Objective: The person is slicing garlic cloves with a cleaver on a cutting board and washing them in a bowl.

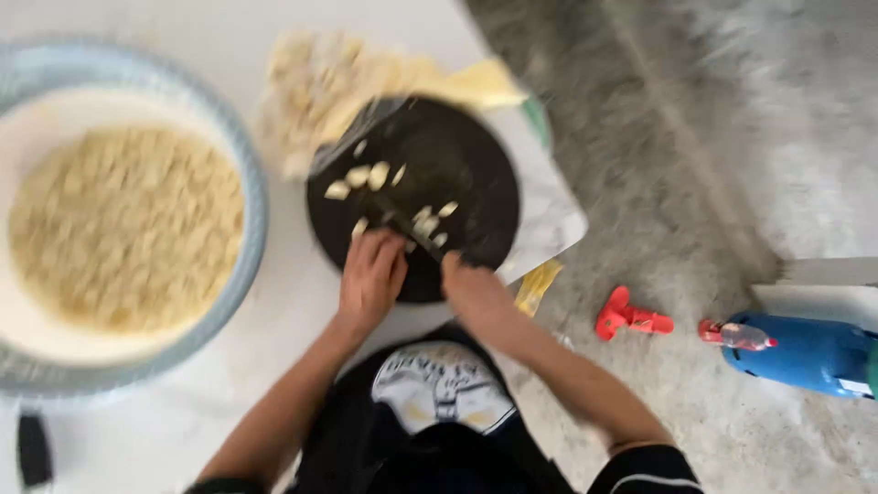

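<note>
Gripping a dark knife (407, 227) slanting toward ten o'clock, right hand (471, 288) closed, left hand (370, 274) curled pinning pale cut pieces (366, 176) on round black board (476, 174), twelve o'clock of both.

Black clothing (430, 448), white-printed chest, bare forearms

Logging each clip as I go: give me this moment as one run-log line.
left hand: on pale pieces | right hand: grips knife | surface: round black board | beside: bowl of pale chopped food | image blurred
</note>
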